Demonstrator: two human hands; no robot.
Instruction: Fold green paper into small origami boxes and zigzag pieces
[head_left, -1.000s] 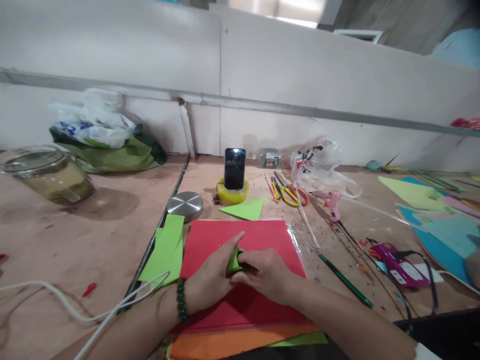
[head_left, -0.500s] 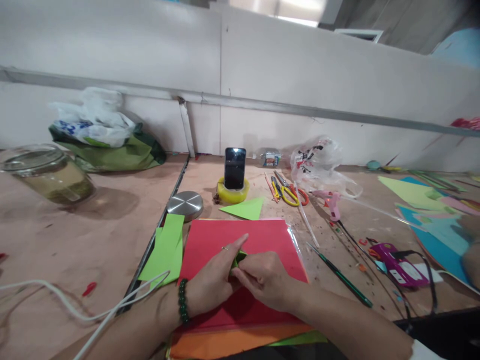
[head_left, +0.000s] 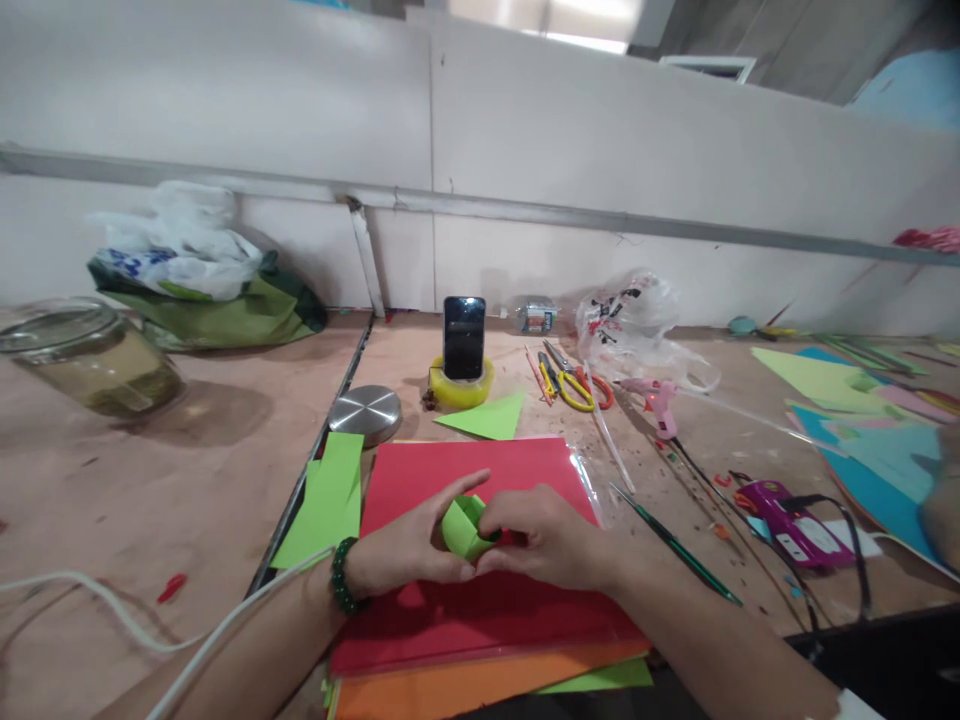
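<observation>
green paper [head_left: 458, 532] partly hidden by right hand [head_left: 551, 537], white cable [head_left: 216, 632] cut off

No readable text; bottle label [head_left: 537, 319] and bag print [head_left: 600, 326] blurry

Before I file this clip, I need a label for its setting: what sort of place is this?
Probably a papercraft workspace, though whether a workshop or classroom I can't tell. The signs are the pink glue gun, the scissors and the held green paper.
</observation>
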